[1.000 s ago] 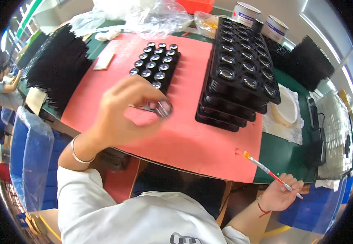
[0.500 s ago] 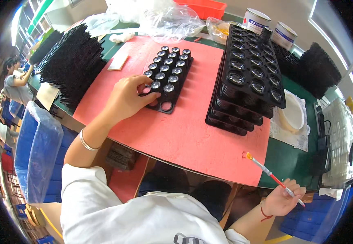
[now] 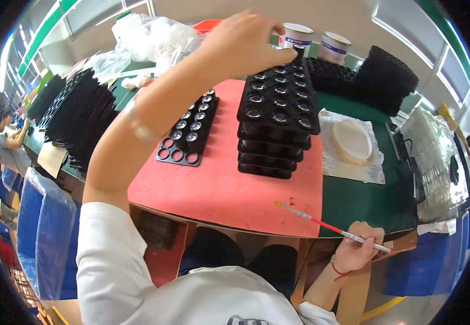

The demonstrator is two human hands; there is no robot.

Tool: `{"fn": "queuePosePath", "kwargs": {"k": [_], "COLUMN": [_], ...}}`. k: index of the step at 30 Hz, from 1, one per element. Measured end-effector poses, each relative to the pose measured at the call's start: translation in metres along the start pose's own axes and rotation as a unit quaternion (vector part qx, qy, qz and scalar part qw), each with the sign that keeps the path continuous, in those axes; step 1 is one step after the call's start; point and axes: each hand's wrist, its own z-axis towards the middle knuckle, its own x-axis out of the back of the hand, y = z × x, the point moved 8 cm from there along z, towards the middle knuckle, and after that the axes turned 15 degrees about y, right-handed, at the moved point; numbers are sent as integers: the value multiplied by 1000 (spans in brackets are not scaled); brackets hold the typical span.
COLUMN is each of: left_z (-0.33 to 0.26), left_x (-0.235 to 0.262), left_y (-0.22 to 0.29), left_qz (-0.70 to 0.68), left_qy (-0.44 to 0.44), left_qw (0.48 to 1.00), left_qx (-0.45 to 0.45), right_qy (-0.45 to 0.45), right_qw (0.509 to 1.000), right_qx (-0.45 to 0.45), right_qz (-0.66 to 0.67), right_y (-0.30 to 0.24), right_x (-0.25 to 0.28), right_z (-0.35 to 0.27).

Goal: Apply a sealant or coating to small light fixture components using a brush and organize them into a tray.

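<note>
- Room far beyond the left hand (image 3: 240,46): bright windows (image 3: 403,24) off to its right, co-worker (image 3: 6,142) well off to its left.
- Green bench (image 3: 349,208) below both hands: clear bags (image 3: 164,40) just beyond the left forearm, cans (image 3: 297,38) right behind the left fingertips, round white dish (image 3: 338,150) on paper (image 3: 368,174) beyond the right hand (image 3: 357,248).
- Pink mat (image 3: 229,200), spread under the left forearm and leftward from the right hand.
- Stack of black trays (image 3: 272,151), far end directly under the left fingertips: lenses (image 3: 280,103) seated in the top one.
- Small black tray (image 3: 183,146), nearer the body than the left hand, partly hidden by its forearm: lenses in rows, near-end holes bare, with pink showing through.
- Left hand, blurred, thumb and forefinger somewhat parted: cannot tell whether holding a lens. Step, judging by the pose: fingertip work with single lenses at the stack's far end. Calls, most likely, for a light, exact touch beside the upright black cylinder (image 3: 299,52).
- Right hand, low by the bench edge, fingers closed around a paintbrush (image 3: 322,222): bristles aimed leftward over the mat, apparently idle in this step.
</note>
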Motion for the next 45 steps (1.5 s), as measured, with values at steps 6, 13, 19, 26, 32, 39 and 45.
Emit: {"fn": "queuePosePath", "kwargs": {"k": [6,13,19,26,32,39,45], "left_z": [27,32,-27,-166,-186,-189,-207], "left_x": [-97,-64,42,26,-3,-4,-13], "left_y": [-26,-13,102,109,63,52,33], "left_qz": [15,-137,-202,-302,-319,-359,-403], "left_qy": [-192,-66,11,-198,-207,-236,-289], "left_qw": [981,988,971,926,924,895,806], "left_qx": [30,27,-124,-113,23,117,322], "right_qy": [-21,-3,98,86,-24,-47,132], "right_qw": [997,994,992,901,843,841,936], "right_qx": [-67,-69,-29,247,315,255,175], "right_qz": [43,80,69,-347,-436,-475,-276], "right_y": [4,3,-6,-44,-27,-9,-17], "right_x": [-8,-1,33,1,-33,-42,0], "right_z": [2,4,23,70,70,69,74]}}
